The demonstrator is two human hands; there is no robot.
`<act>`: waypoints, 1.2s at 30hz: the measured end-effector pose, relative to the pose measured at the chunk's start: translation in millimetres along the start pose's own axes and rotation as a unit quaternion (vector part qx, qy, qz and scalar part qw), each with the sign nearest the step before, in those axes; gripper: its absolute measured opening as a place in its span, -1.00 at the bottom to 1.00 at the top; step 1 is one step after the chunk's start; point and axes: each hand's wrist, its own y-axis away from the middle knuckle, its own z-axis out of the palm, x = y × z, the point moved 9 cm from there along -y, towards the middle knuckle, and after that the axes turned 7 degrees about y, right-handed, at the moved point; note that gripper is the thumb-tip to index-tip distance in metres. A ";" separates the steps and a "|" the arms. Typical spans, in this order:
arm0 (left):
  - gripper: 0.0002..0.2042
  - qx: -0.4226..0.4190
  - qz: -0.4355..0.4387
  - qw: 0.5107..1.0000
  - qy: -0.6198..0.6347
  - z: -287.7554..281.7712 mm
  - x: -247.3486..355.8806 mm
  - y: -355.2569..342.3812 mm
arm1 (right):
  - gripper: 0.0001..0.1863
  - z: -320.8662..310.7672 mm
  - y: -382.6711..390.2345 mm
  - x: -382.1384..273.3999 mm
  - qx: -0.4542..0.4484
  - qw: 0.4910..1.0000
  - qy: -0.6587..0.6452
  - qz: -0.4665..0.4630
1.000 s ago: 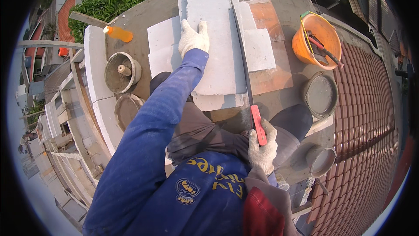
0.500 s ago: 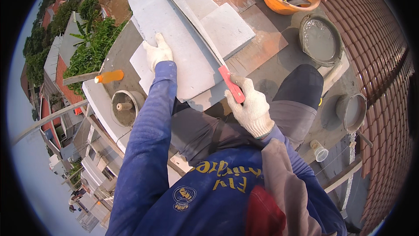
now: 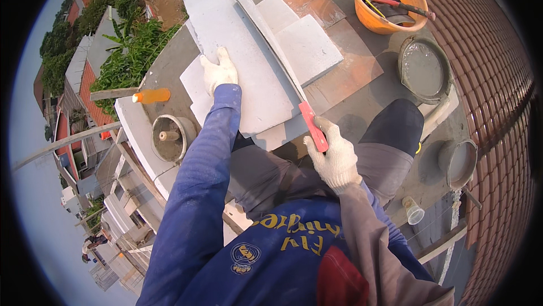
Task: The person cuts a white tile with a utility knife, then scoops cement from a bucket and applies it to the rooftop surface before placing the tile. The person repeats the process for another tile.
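Note:
My left hand (image 3: 219,71), in a white knit glove, lies on a pale grey-white block slab (image 3: 254,91) with its thumb and fingers spread. Gloved too, my right hand (image 3: 335,156) is wrapped round the red handle (image 3: 314,128) of a hand saw. The long saw blade (image 3: 263,31) runs away from me along the slab's right part, its edge against the slab. Under and beside the slab are more pale block pieces (image 3: 310,48), resting on brownish boards (image 3: 353,60). My legs are bent on either side of the near end.
At the far right stands an orange bucket (image 3: 362,17) holding a red-handled tool. Nearer are a basin of grey slurry (image 3: 424,68), a smaller bucket (image 3: 458,162) and a plastic cup (image 3: 413,211). On the left are an orange bottle (image 3: 153,96), a mortar bucket (image 3: 169,138) and the platform edge.
The saw and my right hand have drawn a little toward me along the slab. My left hand keeps its place on it. The whole view has shifted slightly.

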 end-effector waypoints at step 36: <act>-0.15 -0.041 -0.051 0.997 0.045 -24.6 7.6 6.2 | -0.50 20.4 -197.4 -170.4 -0.014 0.997 0.069 -0.031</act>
